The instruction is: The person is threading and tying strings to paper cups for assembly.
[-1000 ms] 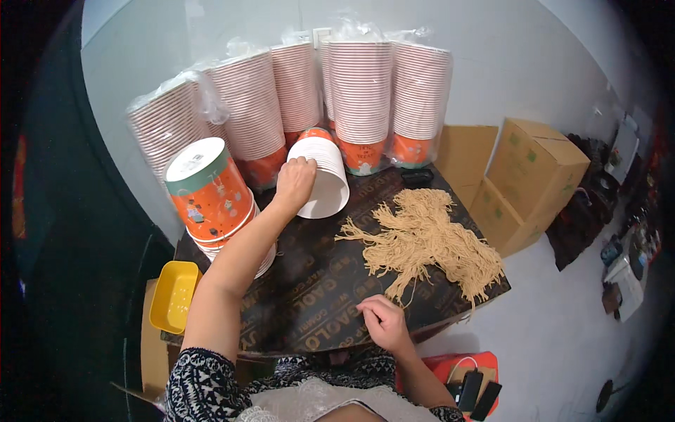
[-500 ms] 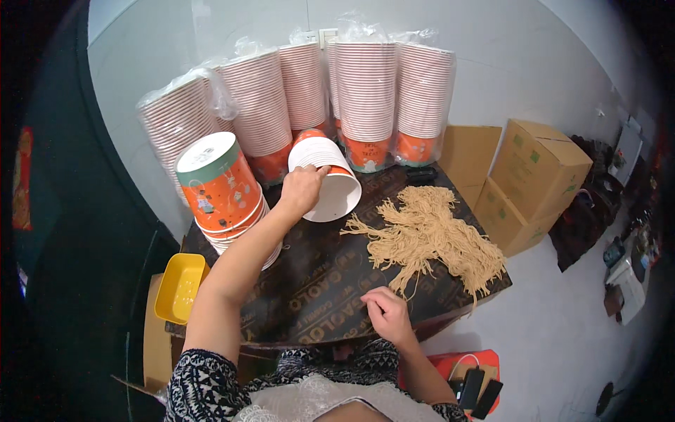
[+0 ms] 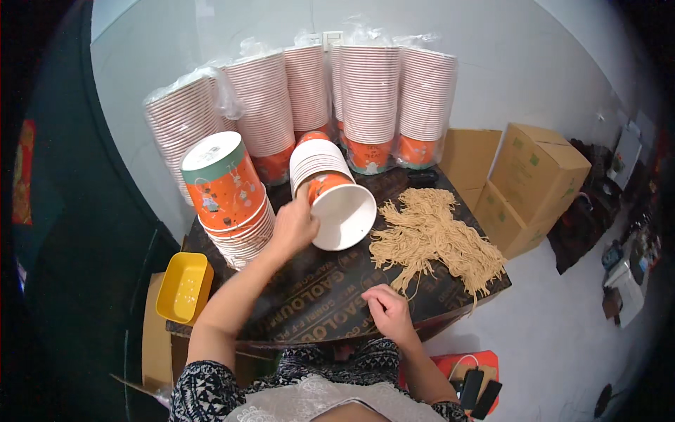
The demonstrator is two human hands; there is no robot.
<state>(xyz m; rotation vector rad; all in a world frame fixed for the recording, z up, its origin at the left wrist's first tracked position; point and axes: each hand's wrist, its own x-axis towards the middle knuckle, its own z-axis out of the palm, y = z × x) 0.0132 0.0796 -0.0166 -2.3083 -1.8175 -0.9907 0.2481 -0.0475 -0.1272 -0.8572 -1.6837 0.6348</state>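
Note:
My left hand (image 3: pixel 294 226) grips the front cup of a stack of orange-and-white paper cups (image 3: pixel 330 190) lying on its side on the dark table (image 3: pixel 309 302), mouth toward me. My right hand (image 3: pixel 389 313) rests with fingers curled on the table near its front edge, pinching a thin tan string from the pile of tan strings (image 3: pixel 436 235) spread to the right. A second nested stack of orange cups (image 3: pixel 228 197), base up, leans left of my left hand.
Tall plastic-wrapped stacks of cups (image 3: pixel 373 98) stand against the wall behind the table. A yellow tray (image 3: pixel 184 287) sits at the table's left corner. Cardboard boxes (image 3: pixel 527 176) stand on the floor to the right. Dark devices lie on an orange sheet (image 3: pixel 471 380) below.
My left hand has slid the front cup a little way off the lying stack, toward me. My right hand has stayed near the front edge, fingers curling on a string.

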